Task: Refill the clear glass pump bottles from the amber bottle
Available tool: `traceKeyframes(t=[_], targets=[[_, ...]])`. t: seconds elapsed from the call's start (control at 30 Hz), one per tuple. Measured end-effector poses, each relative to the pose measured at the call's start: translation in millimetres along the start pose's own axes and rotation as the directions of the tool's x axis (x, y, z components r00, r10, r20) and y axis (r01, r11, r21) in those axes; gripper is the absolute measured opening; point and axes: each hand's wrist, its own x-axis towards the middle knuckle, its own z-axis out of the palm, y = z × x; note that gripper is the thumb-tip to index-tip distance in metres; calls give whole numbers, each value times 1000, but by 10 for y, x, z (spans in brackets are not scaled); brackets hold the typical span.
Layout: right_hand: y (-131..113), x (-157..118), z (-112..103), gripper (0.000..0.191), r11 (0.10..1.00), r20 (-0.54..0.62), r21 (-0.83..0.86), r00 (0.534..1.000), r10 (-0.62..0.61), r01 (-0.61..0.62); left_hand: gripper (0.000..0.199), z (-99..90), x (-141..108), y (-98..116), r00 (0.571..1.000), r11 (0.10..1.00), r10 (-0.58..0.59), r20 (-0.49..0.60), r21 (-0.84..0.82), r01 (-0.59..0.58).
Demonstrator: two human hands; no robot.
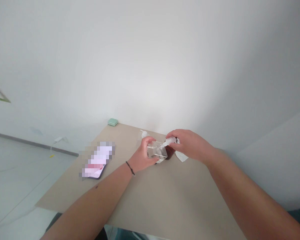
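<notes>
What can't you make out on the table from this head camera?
All in the head view:
- Phone screen: pixelated, unreadable.
- Dark container: mostly hidden by the clear box, the left hand and the right hand.
- White piece: partly covered by the right hand, too small to identify.
- Green case: too small, contents unseen.

A beige table (165, 200) carries a pixelated phone (97, 166) left of the left hand (145, 155), a white bottle (143, 134) just beyond that hand, a green case (112, 122) at the far corner, and a white tissue (182, 156) beneath the right hand (190, 145).
</notes>
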Motion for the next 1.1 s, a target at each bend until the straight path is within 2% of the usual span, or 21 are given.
traceKeyframes(t=[0.23,0.37,0.47,0.6,0.77,0.87,1.03,1.1], targets=[[-77,104,213,31,999,149,-36,989,-8,14,75,51,-37,-3,999,999,39,-12,31,-38],[-133,138,218,19,996,198,-39,977,82,-76,74,56,-42,-13,999,999,40,22,31,-41],[-144,139,197,30,992,215,-30,968,126,-123,75,64,-39,-41,998,999,44,38,4,-44],[-81,62,146,30,982,204,173,978,46,-82,75,69,-35,-76,999,999,38,36,-20,-37],[-11,-37,66,43,953,310,303,947,-88,-11,77,72,-34,-78,998,993,46,50,-109,-40],[-15,-29,64,43,972,321,233,945,-66,-11,77,84,-36,-66,996,988,68,55,-146,-59],[-66,44,129,19,999,310,5,950,46,-50,80,110,-45,-86,994,980,84,75,-187,-69],[-75,51,153,31,990,297,-105,947,122,-94,79,111,-48,-98,993,980,94,72,-185,-79]])
